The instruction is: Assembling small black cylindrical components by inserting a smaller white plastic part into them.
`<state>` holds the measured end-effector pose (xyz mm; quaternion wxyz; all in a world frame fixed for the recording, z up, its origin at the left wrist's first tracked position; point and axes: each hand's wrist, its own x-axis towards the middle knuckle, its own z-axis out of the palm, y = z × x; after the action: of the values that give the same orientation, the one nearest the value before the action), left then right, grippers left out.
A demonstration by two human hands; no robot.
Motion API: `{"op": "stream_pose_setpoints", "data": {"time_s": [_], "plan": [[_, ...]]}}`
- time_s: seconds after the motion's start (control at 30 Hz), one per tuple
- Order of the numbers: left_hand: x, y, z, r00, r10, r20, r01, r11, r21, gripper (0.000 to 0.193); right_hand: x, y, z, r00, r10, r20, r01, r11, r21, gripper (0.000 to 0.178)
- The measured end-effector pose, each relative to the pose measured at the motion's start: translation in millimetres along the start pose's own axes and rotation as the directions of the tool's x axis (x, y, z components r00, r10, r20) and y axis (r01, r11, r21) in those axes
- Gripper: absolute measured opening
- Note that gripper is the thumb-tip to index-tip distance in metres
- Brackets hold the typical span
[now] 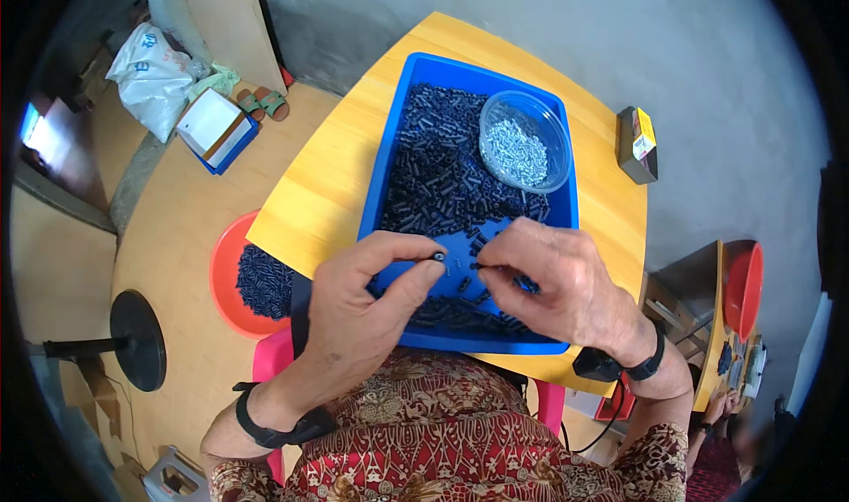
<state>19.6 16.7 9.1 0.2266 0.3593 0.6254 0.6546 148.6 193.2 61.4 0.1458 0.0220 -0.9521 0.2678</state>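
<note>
Over the near part of a blue plastic tray [376,183], my left hand [358,303] pinches a small black tube-like piece [439,257] between thumb and forefinger, its round end showing. Close to its right, my right hand [566,281] is closed in a pinch, with a tiny dark piece [475,266] at the fingertips. Many short black cylindrical pieces [433,153] fill the tray's far part. Between the hands, a few tiny silvery bits [454,267] lie on bare blue tray bottom. A clear round tub [485,139] of small silver metal parts [517,154] rests on the black pieces.
The tray stands on a yellow wooden table [309,188]. Left of it, a red basin [225,298] holds more black pieces. A black round stool-like base [140,338] is farther left. On the right, a co-worker's hands [725,405] are at another table [707,378].
</note>
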Motion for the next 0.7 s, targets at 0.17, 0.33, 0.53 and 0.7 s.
{"op": "stream_pose_setpoints", "data": {"time_s": [0.17,0.33,0.53,0.7], "plan": [[-1,8,9,0.984,-0.154,0.093,0.169,0.97,-0.175,0.015,3,-15,4,0.997,-0.069,-0.029,0.065,0.993,-0.097,0.016],[3,4,12,0.984,-0.151,0.096,0.167,0.968,-0.189,0.016,3,-17,6,0.993,-0.095,-0.077,0.086,0.989,-0.121,0.017],[5,-6,16,0.975,-0.189,0.117,0.216,0.925,-0.313,0.018,0,-15,14,0.986,-0.05,-0.161,0.05,0.999,-0.002,0.021],[5,-8,19,0.961,-0.241,0.138,0.278,0.828,-0.486,0.019,-7,-15,13,0.98,0.084,-0.183,-0.059,0.988,0.14,0.021]]}}
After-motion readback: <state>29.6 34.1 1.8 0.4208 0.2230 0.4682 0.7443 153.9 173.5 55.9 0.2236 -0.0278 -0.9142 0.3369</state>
